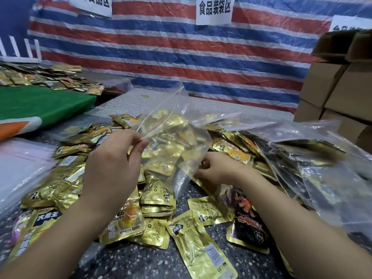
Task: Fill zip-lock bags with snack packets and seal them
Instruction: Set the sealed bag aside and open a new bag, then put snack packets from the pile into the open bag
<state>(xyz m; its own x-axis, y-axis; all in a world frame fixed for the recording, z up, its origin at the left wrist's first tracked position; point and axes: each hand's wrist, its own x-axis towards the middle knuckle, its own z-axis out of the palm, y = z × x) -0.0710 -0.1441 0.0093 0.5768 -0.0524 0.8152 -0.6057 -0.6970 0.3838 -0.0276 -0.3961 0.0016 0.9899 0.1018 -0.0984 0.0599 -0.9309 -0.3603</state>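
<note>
Left hand (112, 166) pinches zip-lock bag (173, 141) mouth; right hand (217, 168) fingers curled on bag's lower edge (contents unclear). Risk: one-sided hold, mouth sags, packets (157, 200) spill.

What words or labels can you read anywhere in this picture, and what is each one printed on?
"食品装袋区": white paper sign on the striped tarp wall.
"…食品区": left paper sign; its first characters are cut off.
"大魔王": gold snack packet at lower left.
Right paper sign: cut off by the cardboard boxes, unreadable.
Black snack packet and the other gold packets: print too blurred or small.
</note>
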